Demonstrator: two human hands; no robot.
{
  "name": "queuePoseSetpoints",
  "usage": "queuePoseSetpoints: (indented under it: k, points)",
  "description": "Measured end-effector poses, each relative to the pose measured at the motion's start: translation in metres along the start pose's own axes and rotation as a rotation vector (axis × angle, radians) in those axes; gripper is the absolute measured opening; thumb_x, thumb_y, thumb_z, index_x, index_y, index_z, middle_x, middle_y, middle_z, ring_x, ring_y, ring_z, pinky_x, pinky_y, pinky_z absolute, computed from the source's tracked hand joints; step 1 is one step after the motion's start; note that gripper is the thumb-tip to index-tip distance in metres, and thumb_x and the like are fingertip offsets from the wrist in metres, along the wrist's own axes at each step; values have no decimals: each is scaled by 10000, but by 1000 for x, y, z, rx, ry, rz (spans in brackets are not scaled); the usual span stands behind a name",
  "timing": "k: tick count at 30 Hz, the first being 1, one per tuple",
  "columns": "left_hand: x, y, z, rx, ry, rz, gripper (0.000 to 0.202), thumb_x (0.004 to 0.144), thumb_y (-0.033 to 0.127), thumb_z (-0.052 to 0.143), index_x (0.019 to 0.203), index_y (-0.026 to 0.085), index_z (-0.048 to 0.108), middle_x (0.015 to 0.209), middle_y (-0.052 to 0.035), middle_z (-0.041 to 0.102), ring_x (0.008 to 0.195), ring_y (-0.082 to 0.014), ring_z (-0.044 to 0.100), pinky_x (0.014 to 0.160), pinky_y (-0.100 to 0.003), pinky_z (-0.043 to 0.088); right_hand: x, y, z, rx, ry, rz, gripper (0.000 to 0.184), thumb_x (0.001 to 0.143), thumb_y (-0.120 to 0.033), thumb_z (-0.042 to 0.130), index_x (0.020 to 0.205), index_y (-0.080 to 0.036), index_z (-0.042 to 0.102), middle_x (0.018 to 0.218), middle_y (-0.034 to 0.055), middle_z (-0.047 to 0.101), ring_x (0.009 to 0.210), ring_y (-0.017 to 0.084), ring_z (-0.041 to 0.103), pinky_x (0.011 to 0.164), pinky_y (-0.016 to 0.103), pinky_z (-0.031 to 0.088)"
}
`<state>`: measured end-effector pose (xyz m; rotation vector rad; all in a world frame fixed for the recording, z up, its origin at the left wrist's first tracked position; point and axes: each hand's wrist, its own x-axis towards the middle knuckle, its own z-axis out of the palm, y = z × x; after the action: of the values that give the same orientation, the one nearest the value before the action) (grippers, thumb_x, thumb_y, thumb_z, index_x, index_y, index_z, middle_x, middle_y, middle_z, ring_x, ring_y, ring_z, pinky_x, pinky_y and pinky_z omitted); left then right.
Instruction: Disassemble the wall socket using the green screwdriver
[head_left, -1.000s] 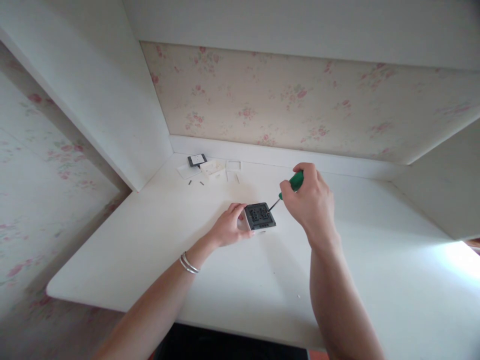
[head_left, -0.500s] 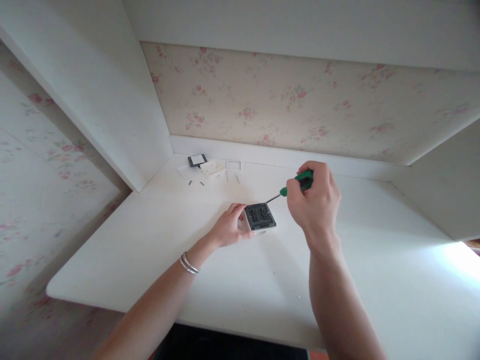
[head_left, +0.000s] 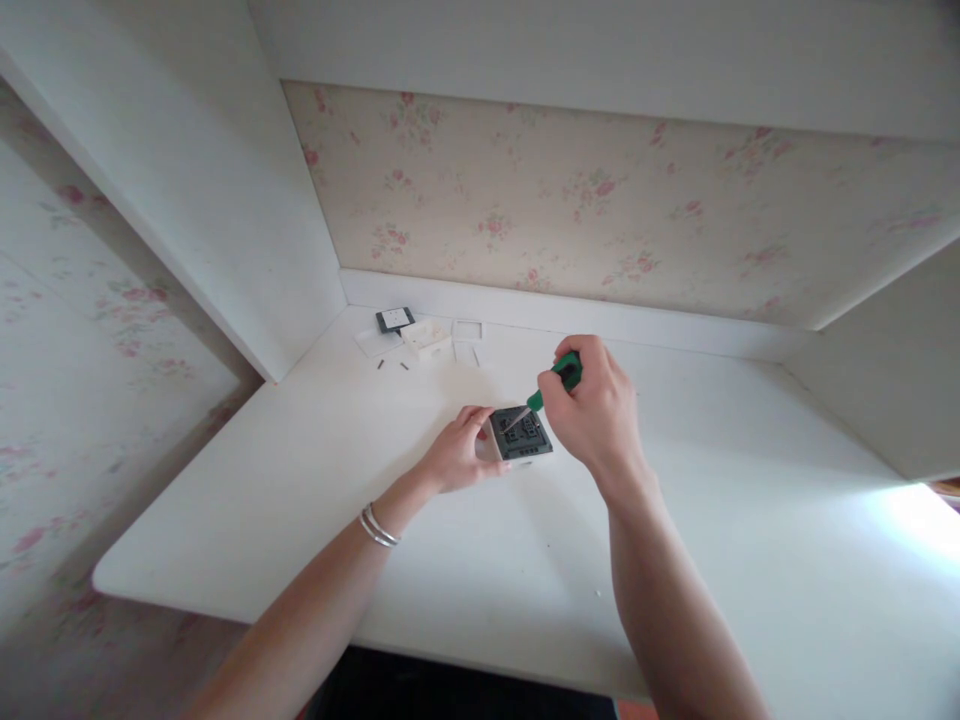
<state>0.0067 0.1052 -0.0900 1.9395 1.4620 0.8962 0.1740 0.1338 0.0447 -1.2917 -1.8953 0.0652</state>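
My left hand grips the left side of a square wall socket, fingers at its back and thumb along the near side. Its dark grey face, with its slots, points upward, and a white box shows beneath it. In my right hand is a green-handled screwdriver, fingers wrapped round the handle. The metal shaft slants down to the left over the socket's face, its tip close to the left part; whether it touches I cannot tell.
Toward the back left lie a dark socket plate with a white centre, a white box, a thin white frame and two small dark screws. A tiny white bit rests on the white table near its front.
My right hand has moved left with the screwdriver, bringing its tip from the socket's far edge to over the left part of its face. My left hand and the socket stay put.
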Motion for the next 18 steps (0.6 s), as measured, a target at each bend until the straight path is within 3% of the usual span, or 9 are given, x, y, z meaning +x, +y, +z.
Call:
queuePoseSetpoints:
  k: [18]
  points:
    - [-1, 1, 1, -24, 15, -8, 810, 642, 452, 751, 1339, 232, 400, 1237, -83, 448, 925, -201, 582, 904, -374, 482, -1, -2, 2, -14, -15, -21, 191, 771, -244, 461, 957, -238, 504, 894, 32, 595, 661, 177, 509, 594, 293, 348]
